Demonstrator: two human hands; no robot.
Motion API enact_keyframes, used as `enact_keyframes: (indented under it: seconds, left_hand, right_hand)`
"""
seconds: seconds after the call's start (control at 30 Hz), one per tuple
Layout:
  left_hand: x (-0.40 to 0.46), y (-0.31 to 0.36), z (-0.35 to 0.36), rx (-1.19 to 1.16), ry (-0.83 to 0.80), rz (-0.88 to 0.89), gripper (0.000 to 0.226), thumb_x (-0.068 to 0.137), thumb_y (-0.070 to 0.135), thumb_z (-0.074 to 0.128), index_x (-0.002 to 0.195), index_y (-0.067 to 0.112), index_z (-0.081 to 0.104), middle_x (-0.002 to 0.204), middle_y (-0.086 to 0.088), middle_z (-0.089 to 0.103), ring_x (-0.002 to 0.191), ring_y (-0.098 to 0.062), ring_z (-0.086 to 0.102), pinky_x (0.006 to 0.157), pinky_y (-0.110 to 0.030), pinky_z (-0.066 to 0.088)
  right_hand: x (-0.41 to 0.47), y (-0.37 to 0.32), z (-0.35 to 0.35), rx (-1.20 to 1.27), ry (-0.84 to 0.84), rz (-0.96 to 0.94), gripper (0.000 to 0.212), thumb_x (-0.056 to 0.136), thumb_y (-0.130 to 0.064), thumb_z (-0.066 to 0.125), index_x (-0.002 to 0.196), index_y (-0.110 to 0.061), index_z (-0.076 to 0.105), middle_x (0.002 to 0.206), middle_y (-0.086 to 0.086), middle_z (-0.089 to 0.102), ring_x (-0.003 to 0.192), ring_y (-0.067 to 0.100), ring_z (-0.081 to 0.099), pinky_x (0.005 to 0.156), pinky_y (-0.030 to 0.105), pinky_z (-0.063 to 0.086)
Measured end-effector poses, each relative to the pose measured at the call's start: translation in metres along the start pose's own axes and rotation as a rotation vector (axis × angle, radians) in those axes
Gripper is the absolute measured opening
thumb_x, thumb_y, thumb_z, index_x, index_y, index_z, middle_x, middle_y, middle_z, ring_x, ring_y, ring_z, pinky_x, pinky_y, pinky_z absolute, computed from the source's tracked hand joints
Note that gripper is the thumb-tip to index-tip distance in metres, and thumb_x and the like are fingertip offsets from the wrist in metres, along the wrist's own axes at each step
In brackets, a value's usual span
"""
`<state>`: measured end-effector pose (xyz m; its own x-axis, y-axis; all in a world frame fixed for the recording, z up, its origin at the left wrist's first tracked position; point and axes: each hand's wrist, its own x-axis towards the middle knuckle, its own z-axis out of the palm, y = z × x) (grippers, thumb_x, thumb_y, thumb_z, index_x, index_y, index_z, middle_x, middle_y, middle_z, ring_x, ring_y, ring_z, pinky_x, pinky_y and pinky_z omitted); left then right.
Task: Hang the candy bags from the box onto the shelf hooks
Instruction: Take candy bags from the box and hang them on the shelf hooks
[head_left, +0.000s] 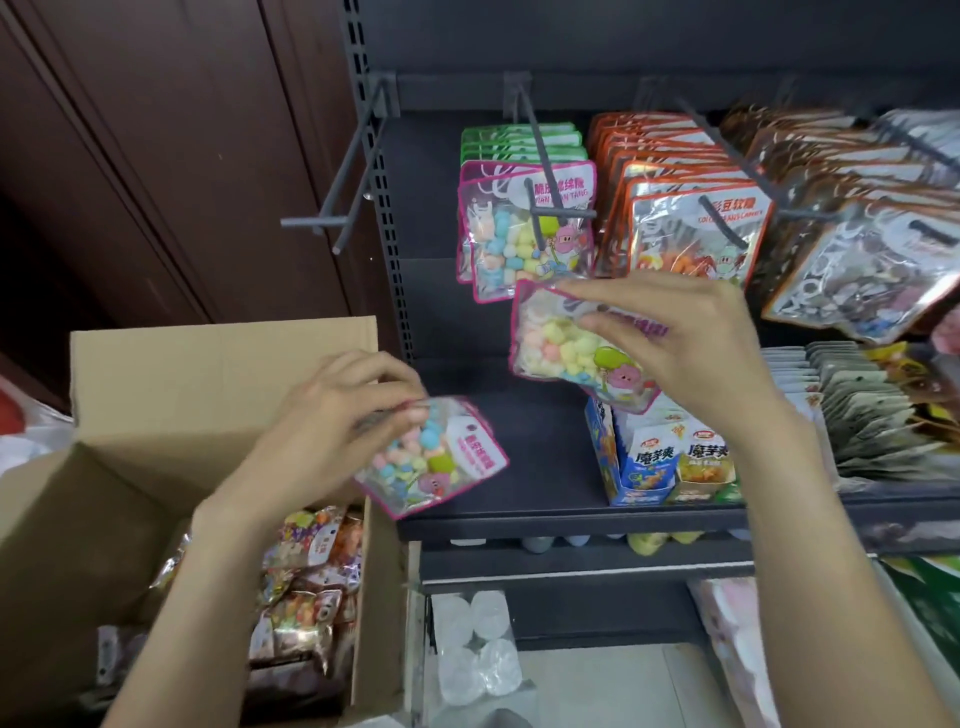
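Note:
My left hand (332, 421) pinches a pink-edged bag of pastel candy (434, 460) just above the right edge of the open cardboard box (171, 395). My right hand (680, 332) holds a second pink-edged candy bag (561, 343) in front of the shelf, just below the hook (543, 156) where matching pink bags (519, 234) hang. More candy bags (306, 577) lie inside the box.
An empty double hook (337, 208) juts out at the left of the dark shelf. Orange bags (691, 228) and brown bags (857, 260) hang to the right. Snack boxes (670, 462) stand on the shelf board below. Brown wooden panels fill the left.

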<state>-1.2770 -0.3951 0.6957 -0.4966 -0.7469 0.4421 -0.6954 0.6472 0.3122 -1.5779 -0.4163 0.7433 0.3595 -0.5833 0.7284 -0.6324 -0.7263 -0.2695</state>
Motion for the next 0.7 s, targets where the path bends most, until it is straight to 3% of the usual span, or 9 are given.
enact_keyframes:
  seconds: [0.07, 0.13, 0.2, 0.27, 0.33, 0.4, 0.53, 0.7]
  left_hand:
    - [0.009, 0.013, 0.000, -0.124, -0.003, -0.029, 0.032, 0.093, 0.042, 0.049, 0.097, 0.019, 0.070, 0.133, 0.012, 0.049, 0.122, -0.009, 0.047, 0.097, -0.034, 0.041]
    - [0.024, 0.027, 0.007, -0.305, 0.031, -0.040, 0.028, 0.094, 0.037, 0.052, 0.101, 0.017, 0.070, 0.144, 0.012, 0.039, 0.133, -0.003, 0.038, 0.104, -0.021, 0.036]
    - [0.039, 0.036, 0.015, -0.501, 0.098, -0.083, 0.015, 0.095, 0.026, 0.056, 0.104, 0.023, 0.068, 0.133, 0.010, 0.048, 0.123, 0.000, 0.049, 0.097, -0.016, 0.041]
    - [0.049, 0.041, 0.023, -0.677, 0.170, -0.180, 0.012, 0.093, 0.027, 0.057, 0.098, 0.032, 0.067, 0.109, 0.006, 0.061, 0.104, -0.008, 0.063, 0.082, -0.021, 0.051]
    - [0.054, 0.044, 0.028, -0.725, 0.254, -0.231, 0.010, 0.092, 0.033, 0.058, 0.091, 0.034, 0.068, 0.099, -0.004, 0.064, 0.094, -0.020, 0.066, 0.076, -0.030, 0.054]
    - [0.057, 0.048, 0.032, -0.787, 0.310, -0.280, 0.011, 0.095, 0.028, 0.058, 0.091, 0.035, 0.066, 0.098, -0.004, 0.066, 0.092, -0.016, 0.067, 0.074, -0.026, 0.054]
    - [0.058, 0.050, 0.035, -0.900, 0.328, -0.396, 0.015, 0.094, 0.022, 0.053, 0.094, 0.032, 0.064, 0.096, 0.001, 0.067, 0.075, 0.000, 0.066, 0.060, -0.011, 0.048]
    - [0.060, 0.053, 0.038, -0.912, 0.289, -0.369, 0.014, 0.094, 0.022, 0.053, 0.092, 0.031, 0.063, 0.090, 0.005, 0.069, 0.080, -0.003, 0.068, 0.065, -0.013, 0.050]
  right_hand:
    - [0.010, -0.003, 0.005, 0.013, -0.048, -0.067, 0.027, 0.091, -0.028, 0.066, 0.116, -0.022, 0.070, 0.090, -0.016, 0.066, 0.075, 0.003, 0.062, 0.065, 0.033, 0.055]
    - [0.019, -0.010, 0.012, 0.068, -0.052, -0.074, 0.027, 0.088, -0.025, 0.069, 0.114, -0.019, 0.071, 0.095, -0.009, 0.072, 0.081, 0.009, 0.069, 0.070, 0.035, 0.057]
    - [0.026, -0.019, 0.015, 0.180, -0.001, 0.044, 0.024, 0.083, -0.024, 0.074, 0.107, -0.022, 0.072, 0.098, -0.018, 0.069, 0.087, 0.000, 0.067, 0.077, 0.023, 0.054]
    - [0.030, -0.022, 0.015, 0.374, 0.045, 0.249, 0.021, 0.079, -0.021, 0.078, 0.095, -0.029, 0.068, 0.090, -0.025, 0.067, 0.086, -0.002, 0.065, 0.075, 0.014, 0.050]
    - [0.028, -0.017, 0.013, 0.569, 0.096, 0.407, 0.024, 0.077, -0.015, 0.079, 0.090, -0.028, 0.063, 0.085, -0.019, 0.069, 0.084, 0.000, 0.066, 0.073, 0.018, 0.052]
    - [0.022, -0.011, 0.010, 0.699, 0.166, 0.500, 0.025, 0.080, -0.009, 0.075, 0.092, -0.025, 0.061, 0.085, -0.013, 0.071, 0.083, 0.002, 0.067, 0.069, 0.021, 0.052]
    - [0.010, -0.009, 0.016, 0.635, 0.247, 0.533, 0.036, 0.086, 0.000, 0.067, 0.100, -0.029, 0.050, 0.091, -0.002, 0.066, 0.081, 0.008, 0.066, 0.069, 0.021, 0.052]
    - [0.005, -0.005, 0.028, 0.417, 0.227, 0.423, 0.029, 0.093, -0.005, 0.055, 0.109, -0.029, 0.060, 0.103, -0.025, 0.060, 0.098, 0.006, 0.063, 0.073, 0.018, 0.050]
